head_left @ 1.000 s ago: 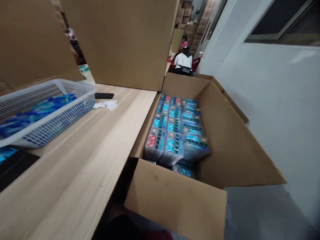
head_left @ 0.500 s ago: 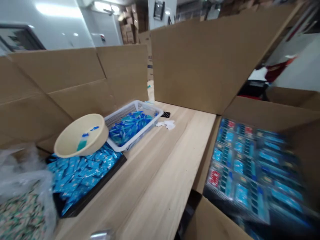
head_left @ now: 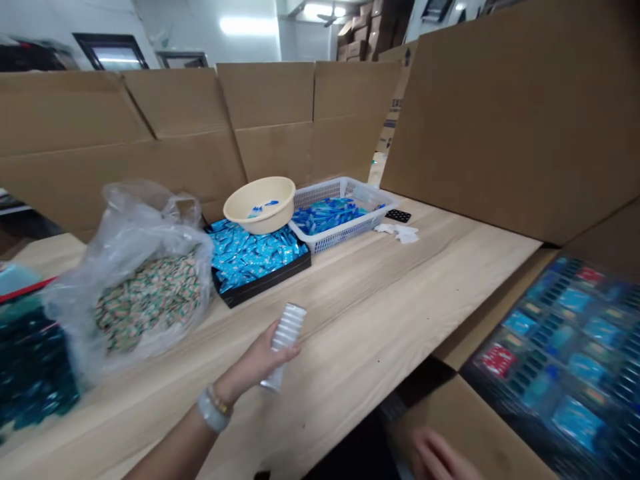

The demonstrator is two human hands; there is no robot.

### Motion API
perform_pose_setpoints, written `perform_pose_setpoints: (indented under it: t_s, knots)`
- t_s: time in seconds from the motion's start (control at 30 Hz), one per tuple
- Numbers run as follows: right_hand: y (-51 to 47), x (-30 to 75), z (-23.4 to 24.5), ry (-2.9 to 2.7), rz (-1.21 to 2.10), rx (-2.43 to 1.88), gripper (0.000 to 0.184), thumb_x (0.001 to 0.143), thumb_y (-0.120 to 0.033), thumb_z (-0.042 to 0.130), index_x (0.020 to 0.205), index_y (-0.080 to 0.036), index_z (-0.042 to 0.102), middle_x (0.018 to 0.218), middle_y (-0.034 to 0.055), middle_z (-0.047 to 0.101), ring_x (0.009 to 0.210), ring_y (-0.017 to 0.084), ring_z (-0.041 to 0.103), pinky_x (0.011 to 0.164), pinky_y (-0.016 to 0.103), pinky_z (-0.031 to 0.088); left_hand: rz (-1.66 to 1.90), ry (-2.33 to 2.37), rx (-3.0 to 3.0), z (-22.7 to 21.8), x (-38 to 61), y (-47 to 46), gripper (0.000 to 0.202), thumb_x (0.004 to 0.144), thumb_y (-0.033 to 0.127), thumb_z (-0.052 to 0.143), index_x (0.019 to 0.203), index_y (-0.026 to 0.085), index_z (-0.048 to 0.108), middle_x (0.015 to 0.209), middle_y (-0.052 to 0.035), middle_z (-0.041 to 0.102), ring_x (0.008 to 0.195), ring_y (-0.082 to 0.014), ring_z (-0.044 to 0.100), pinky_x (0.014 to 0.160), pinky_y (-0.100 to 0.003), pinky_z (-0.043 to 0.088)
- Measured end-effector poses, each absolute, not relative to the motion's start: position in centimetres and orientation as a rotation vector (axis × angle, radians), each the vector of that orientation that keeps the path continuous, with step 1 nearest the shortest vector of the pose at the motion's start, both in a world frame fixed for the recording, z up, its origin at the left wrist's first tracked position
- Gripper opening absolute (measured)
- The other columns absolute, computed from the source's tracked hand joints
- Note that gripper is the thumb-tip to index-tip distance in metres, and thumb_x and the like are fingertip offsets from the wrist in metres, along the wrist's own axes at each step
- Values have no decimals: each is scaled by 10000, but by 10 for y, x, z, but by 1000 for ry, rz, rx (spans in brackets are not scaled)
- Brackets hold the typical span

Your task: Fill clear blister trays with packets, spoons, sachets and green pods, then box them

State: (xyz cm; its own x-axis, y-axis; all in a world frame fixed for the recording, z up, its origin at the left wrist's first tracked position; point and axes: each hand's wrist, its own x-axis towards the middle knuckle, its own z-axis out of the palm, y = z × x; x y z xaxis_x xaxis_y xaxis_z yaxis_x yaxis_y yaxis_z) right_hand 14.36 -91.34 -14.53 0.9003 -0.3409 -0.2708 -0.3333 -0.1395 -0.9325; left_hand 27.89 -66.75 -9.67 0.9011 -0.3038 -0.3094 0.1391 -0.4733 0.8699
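My left hand (head_left: 263, 360) is closed around a clear, ribbed plastic tray (head_left: 290, 325), narrow and tilted, just over the wooden table (head_left: 360, 313). Nothing shows inside the tray. Low in the picture, my right hand (head_left: 437, 457) is in front of a cardboard flap (head_left: 467, 417); motion smears its fingers. To the right of that hand, an open carton holds rows of clear packs (head_left: 580, 363) with blue, teal and red contents. Beyond my left hand, a black tray (head_left: 270, 280) is heaped with small blue packets (head_left: 250, 257).
A cream basin (head_left: 273, 219) sits partly over the packets. Beside it is a white basket (head_left: 345, 235) of blue pieces. A plastic bag (head_left: 125, 220) of small green-and-beige pieces and dark teal items (head_left: 35, 360) lie left. White scraps (head_left: 407, 235) and cardboard walls (head_left: 275, 100) stand behind.
The view has swung left and the carton has shifted toward the right edge. Both my hands have come into view, the left one with the clear plastic tray.
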Motion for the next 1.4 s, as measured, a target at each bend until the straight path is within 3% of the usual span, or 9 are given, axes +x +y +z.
perform_pose_setpoints:
  t_s: [0.1,0.23,0.37,0.53,0.7,0.93,1.07,1.2,1.4]
  knots:
    - [-861,213,-146,270,153,-1442,254,658,-466,627,782,-255,559,637,-10,555,582,145,542,525,275,453,-511,-189,1902,-102,276,-666,580,642,392,644,1123,123,466,941,-65,597,831,-193,541,736,-294,422]
    - [-796,277,-155,139,287,-936,374,568,-434,706,656,-186,440,549,-65,452,489,66,439,477,191,367,-514,-219,1721,-112,279,-663,535,632,335,672,1087,126,483,948,-65,591,833,-176,539,739,-277,417]
    - [-786,286,-168,132,381,-776,365,571,-373,727,638,-178,427,540,-70,436,490,51,413,484,166,348,-561,-215,1626,-113,287,-654,488,638,310,674,1051,119,498,920,-61,592,799,-157,537,720,-265,417]
    - [-797,290,-164,158,438,-808,330,585,-365,719,660,-180,457,525,-68,459,474,54,434,483,175,376,-602,-227,1561,-112,291,-655,483,664,312,654,1078,129,487,938,-61,584,811,-158,536,728,-263,420]
    - [-810,296,-140,149,417,-1240,321,628,-412,662,585,-165,461,465,-49,482,390,70,434,381,190,359,-394,-157,1774,-106,290,-670,564,641,347,663,1137,162,467,1045,-88,564,929,-219,519,800,-302,407]
    - [-949,335,-171,509,-111,-1069,270,583,-301,701,632,-187,461,541,-49,513,411,59,460,380,177,400,-244,158,2047,-107,336,-655,818,657,461,600,1322,139,249,1230,-137,461,1092,-275,453,927,-386,328]
    - [-1004,381,-177,706,18,-1165,258,586,-240,687,592,-185,435,478,-27,507,423,111,518,430,254,470,-380,78,2006,-123,348,-666,857,658,470,595,1341,127,206,1298,-151,389,1154,-272,401,960,-377,297]
    - [-955,381,-159,636,-3,-1287,317,576,-332,707,633,-194,427,424,-70,450,325,88,434,322,203,367,-437,108,2013,-132,347,-688,861,624,442,640,1323,123,251,1270,-166,408,1140,-296,401,952,-397,301]
    - [-835,350,-162,160,295,-886,327,613,-373,691,717,-204,431,543,-80,457,429,45,409,418,152,331,-545,-79,1591,-139,344,-711,651,695,361,621,1243,163,331,1017,-80,566,883,-197,543,774,-289,425]
